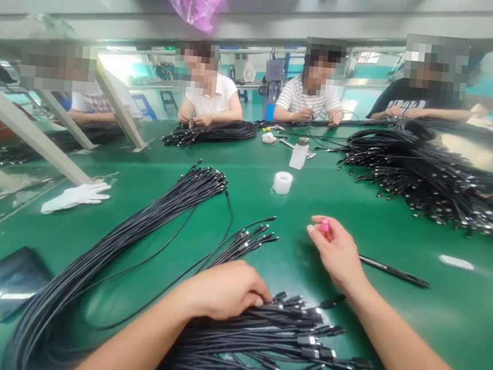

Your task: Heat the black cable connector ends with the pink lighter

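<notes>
My left hand [231, 290] rests at the upper edge of a thick bundle of black cables [232, 345], its fingers curled down round a cable near the connector ends. To the right and farther forward, my right hand [338, 248] pinches a small pink-capped item [324, 225] between thumb and fingers. A black pen-like tool [394, 271] lies on the green table just right of that wrist. Beyond my left hand, a few cable ends [245, 241] point to the right. A long curved bundle of cables [139, 227] sweeps round on the left.
A white tape roll [282, 183] and a white bottle [299, 153] stand ahead. A large cable heap [437, 173] lies at the right. A white glove [76, 196] and a dark flat object [13, 282] are at the left. Several people sit across the table [172, 345].
</notes>
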`<state>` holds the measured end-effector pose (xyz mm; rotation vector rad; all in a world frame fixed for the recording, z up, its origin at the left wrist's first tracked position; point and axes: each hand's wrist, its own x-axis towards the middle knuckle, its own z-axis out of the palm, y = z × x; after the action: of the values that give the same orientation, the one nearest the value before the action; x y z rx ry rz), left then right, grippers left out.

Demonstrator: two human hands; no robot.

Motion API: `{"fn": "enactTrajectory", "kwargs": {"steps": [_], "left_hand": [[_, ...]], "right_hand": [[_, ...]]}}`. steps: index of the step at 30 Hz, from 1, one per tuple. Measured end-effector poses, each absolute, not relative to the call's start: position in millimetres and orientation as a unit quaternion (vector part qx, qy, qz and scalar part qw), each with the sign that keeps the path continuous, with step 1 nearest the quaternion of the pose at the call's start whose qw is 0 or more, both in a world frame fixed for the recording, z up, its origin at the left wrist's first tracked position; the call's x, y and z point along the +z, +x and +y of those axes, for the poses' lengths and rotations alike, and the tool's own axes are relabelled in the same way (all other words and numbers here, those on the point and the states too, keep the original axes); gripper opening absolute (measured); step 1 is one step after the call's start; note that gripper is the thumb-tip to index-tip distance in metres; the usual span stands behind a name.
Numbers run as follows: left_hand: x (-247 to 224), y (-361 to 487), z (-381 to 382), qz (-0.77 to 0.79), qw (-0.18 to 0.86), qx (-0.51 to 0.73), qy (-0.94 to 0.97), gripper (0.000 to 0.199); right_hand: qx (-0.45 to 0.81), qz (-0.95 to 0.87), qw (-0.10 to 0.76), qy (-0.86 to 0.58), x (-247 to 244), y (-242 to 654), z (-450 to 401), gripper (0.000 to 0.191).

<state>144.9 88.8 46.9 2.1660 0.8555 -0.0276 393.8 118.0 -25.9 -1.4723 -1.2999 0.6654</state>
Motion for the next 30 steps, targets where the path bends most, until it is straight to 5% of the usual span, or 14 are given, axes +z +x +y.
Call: {"fn": "enactTrajectory", "kwargs": {"steps": [5,9,12,19,30], "left_hand": [[48.1,139.2,102.7,0.511,0.22,0.049,0.83,0.018],[52.7,128.8,114.5,0.639,0.063,-0.017,0.767,0.048],[47.7,124.0,116.9,0.655,0.094,-0.061,0.747,0.057],[32.9,118.8,124.1,0.621,0.137,-0.045,0.77,0.032],[32.1,130.5,116.7,0.647,0.09,-0.003,0.757,0.017]], "right_hand": [[0.085,-0.604,0.403,-0.682,-41.2,416.5,139.0,0.039],[0.067,-0.622,0.386,-0.678,-41.3,417.0,140.0,0.038],[0.071,-0.661,0.385,-0.64,-28.2,399.3,126.7,0.034],[0.264,-0.856,0.275,-0.35,3.7,338.8,71.5,0.034],[0.235,-0.888,0.241,-0.312,5.7,344.8,67.0,0.033]]}}
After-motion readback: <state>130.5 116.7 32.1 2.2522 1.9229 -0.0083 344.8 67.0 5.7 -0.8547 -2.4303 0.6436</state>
